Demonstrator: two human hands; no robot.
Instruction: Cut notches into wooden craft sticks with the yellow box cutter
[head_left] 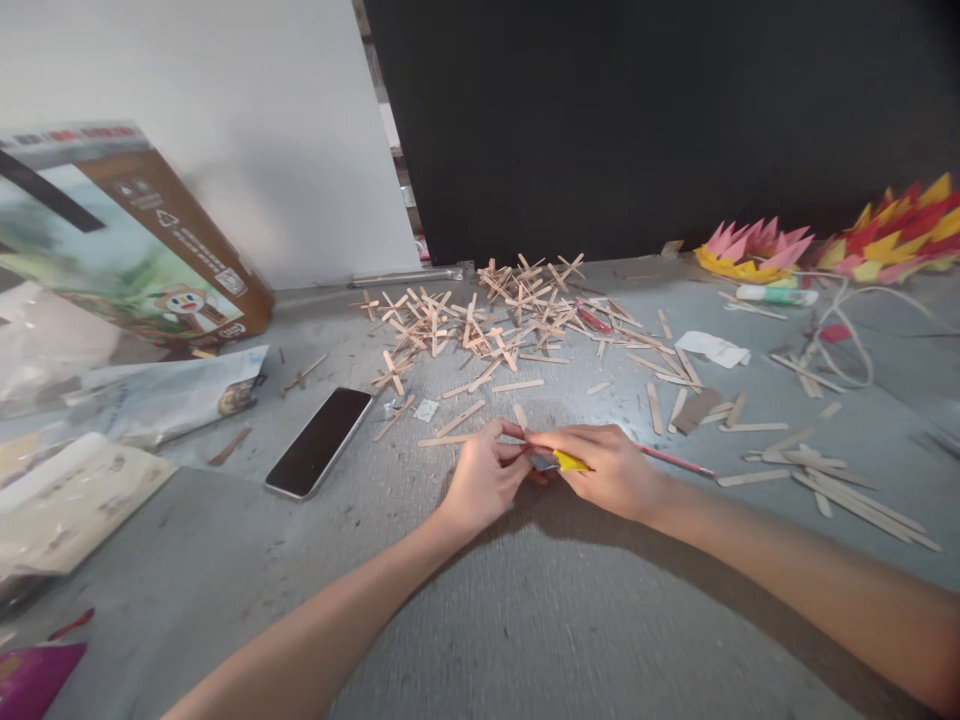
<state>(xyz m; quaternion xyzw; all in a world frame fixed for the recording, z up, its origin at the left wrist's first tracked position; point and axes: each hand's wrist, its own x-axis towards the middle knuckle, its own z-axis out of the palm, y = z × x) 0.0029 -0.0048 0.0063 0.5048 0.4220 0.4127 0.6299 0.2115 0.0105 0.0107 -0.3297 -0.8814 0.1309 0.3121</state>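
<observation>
Close in front of me, both hands meet over the grey table (450,620). My left hand (486,470) is closed with its fingertips pinching a wooden craft stick (520,416), whose upper end sticks out past the fingers. My right hand (607,468) is closed round a small yellow-and-grey object (571,462); its kind is partly hidden by the fingers. The right fingertips touch the stick near the left ones. Just beyond the left hand lies a loose craft stick (460,417). A red pencil (679,461) rests beside the right hand.
A pile of crossed craft sticks (431,320) spreads along the back. More loose sticks (855,495) lie at the right. A phone (321,442), plastic packets (75,500) and a brown printed bag (180,230) occupy the left. Pink-and-yellow paper crowns (754,252) and a glue stick (776,295) sit at the back right.
</observation>
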